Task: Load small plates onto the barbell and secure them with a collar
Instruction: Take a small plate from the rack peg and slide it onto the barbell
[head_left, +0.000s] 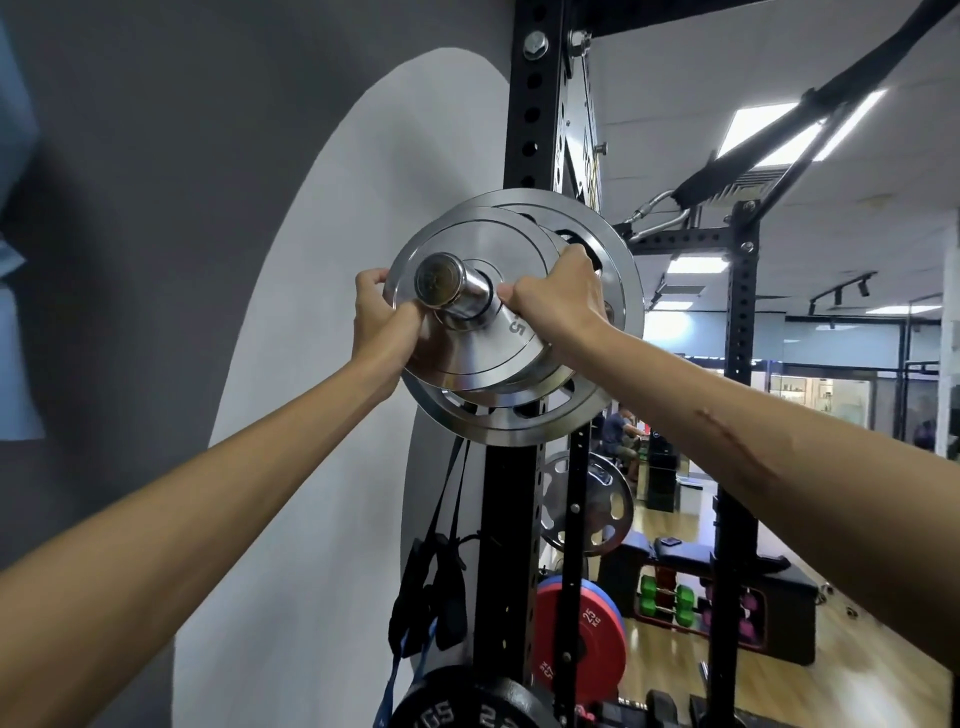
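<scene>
Small chrome plate (470, 332) sits on the barbell sleeve (457, 291), flush or nearly so against a larger chrome plate (608, 270) behind it; the gap cannot be judged. Sleeve's long axis points out toward the camera, end cap facing the viewer.

Left hand (382, 322) is curled over the small plate's left rim. Right hand (558, 296) grips its right rim, thumb close to the sleeve. Both hands are equally near and closed on that plate.

Push direction, judged: straight inward along the sleeve, toward the rack upright (511, 493). No collar visible; bare sleeve remains outboard for it.
</scene>
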